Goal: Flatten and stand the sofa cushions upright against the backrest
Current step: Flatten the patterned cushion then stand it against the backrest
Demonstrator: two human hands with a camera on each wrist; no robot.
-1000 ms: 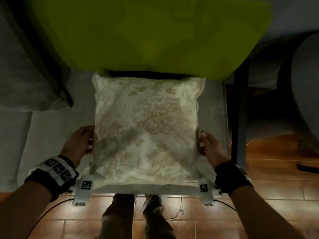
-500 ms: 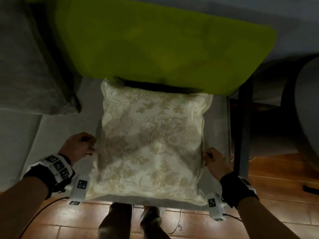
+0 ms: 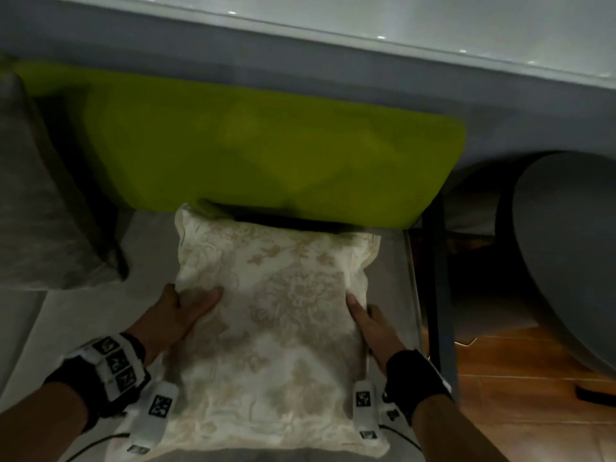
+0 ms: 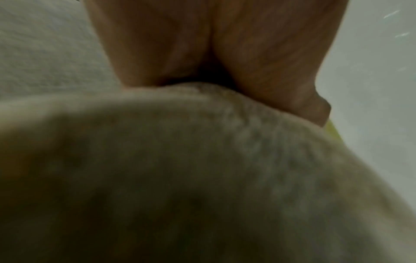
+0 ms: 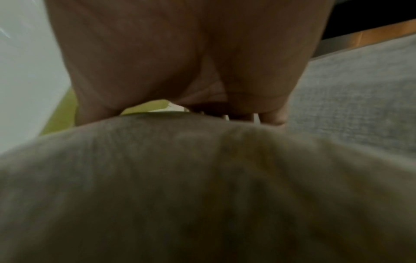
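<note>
A cream cushion with a beige floral pattern (image 3: 276, 321) lies on the grey sofa seat (image 3: 83, 311), its far edge tucked under a green cushion (image 3: 266, 155) that leans on the backrest. My left hand (image 3: 180, 308) grips the cream cushion's left edge, thumb on top and fingers beneath. On the opposite edge my right hand (image 3: 366, 321) holds on the same way. In the left wrist view the palm (image 4: 213, 53) meets the blurred cushion fabric (image 4: 202, 178). The right wrist view shows curled fingers (image 5: 272, 115) against the cushion (image 5: 202, 195).
A grey cushion (image 3: 43, 211) leans at the left of the sofa. A dark metal frame post (image 3: 440, 295) stands at the seat's right edge, with a round grey seat (image 3: 566, 255) beyond it. Wooden floor (image 3: 516, 395) lies at the lower right. A pale wall (image 3: 400, 18) runs behind.
Both hands have slid farther up the cream cushion's sides and taken hold, thumbs now on top. The cushion's near part has lifted. The head view has tilted up toward the backrest.
</note>
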